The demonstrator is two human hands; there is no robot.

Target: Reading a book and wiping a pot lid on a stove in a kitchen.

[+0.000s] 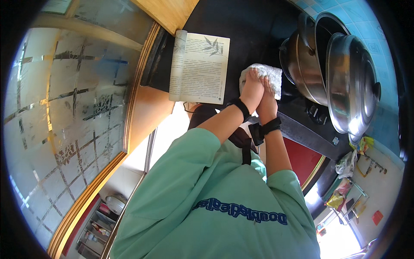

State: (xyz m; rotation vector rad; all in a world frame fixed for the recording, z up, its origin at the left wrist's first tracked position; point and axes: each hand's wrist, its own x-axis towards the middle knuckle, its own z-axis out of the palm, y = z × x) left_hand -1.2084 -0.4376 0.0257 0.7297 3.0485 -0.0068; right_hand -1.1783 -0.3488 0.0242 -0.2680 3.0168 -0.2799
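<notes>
A folded white cloth point(273, 76) lies on the black countertop point(249, 26). My left hand point(253, 89) bears down on it, fingers close together over its near part. Pressed against its right side, my right hand point(267, 102) has its fingers on the cloth too. The hands overlap, so parts of the palms and of the cloth are hidden. A dark band circles each wrist, and the right one carries a small dark block. Left of the cloth lies an open book point(205, 69), its left pages curled over; it bears print and a leaf drawing.
A large stainless steel pot point(304, 68) and a domed metal lid point(351, 84) stand close to the right, above stove knobs point(316, 113). Blue tiles point(359, 19) line the wall. A frosted glass door point(71, 106) is at left. Plastic bags point(346, 163) hang at lower right.
</notes>
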